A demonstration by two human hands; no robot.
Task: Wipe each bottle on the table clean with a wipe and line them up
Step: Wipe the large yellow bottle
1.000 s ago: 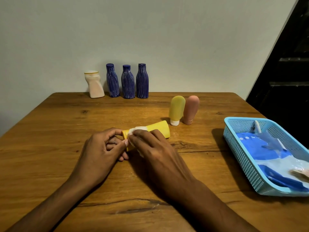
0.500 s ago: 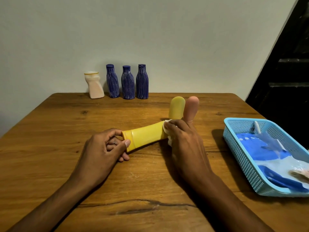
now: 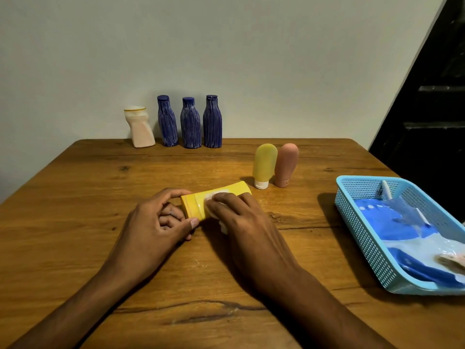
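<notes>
Back from the far end toward the cap — right hand (image 3: pixel 241 222) pinching wipe (image 3: pixel 214 197) against yellow bottle (image 3: pixel 216 200), left hand (image 3: pixel 156 222) gripping its 9 o'clock end — wiping unfinished.

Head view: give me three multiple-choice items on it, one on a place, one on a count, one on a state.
1. Where is the basket?
A. on the table's right side
B. by the back wall
C. in the left hand

2. How many blue bottles stand at the back?
A. two
B. three
C. five

3. How is the yellow bottle under the hands?
A. upright
B. lying on its side
C. in the basket

Key: 1 A, it sits at the right edge of the table. 2 B, three blue bottles stand beside a white one. 3 B, it lies flat while the left hand grips its end and the right hand presses a wipe on it.
</notes>
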